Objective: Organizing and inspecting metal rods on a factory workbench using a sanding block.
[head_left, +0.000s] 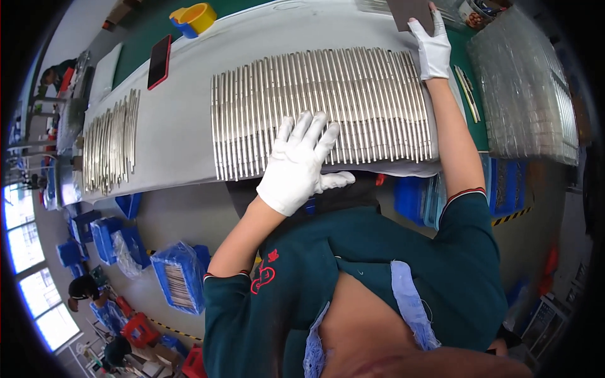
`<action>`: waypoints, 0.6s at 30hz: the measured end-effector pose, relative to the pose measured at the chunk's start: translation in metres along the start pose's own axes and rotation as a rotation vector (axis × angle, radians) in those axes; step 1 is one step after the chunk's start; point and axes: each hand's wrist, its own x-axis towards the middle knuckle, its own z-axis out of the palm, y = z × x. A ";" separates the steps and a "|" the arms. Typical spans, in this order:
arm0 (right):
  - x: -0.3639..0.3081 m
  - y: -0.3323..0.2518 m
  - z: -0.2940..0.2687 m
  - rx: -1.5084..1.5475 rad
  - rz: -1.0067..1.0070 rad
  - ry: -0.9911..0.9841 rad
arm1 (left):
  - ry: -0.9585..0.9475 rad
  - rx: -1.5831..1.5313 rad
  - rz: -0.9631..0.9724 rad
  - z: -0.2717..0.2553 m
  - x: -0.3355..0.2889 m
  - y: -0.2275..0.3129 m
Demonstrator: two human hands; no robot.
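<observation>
I count two white-gloved hands here, one left hand (295,165) at the centre and one right hand (435,53) at the upper right. The one table (173,120) carries two groups of metal rods: one large row (321,104) mid-frame, several dozen, too tightly packed to count exactly, and one smaller cluster (110,145) at the left. There's one phone (160,62) at the upper left, one dark sheet (406,14) and one round tub (471,15) at the upper right.
</observation>
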 end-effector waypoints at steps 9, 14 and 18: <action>-0.005 -0.023 0.004 0.004 0.129 0.050 | 0.053 0.323 -0.200 -0.035 -0.082 -0.076; -0.008 -0.026 0.006 0.002 0.146 0.044 | 0.082 0.207 -0.184 -0.024 -0.074 -0.085; -0.006 -0.020 0.004 -0.036 0.160 0.049 | 0.080 0.171 -0.188 -0.025 -0.069 -0.085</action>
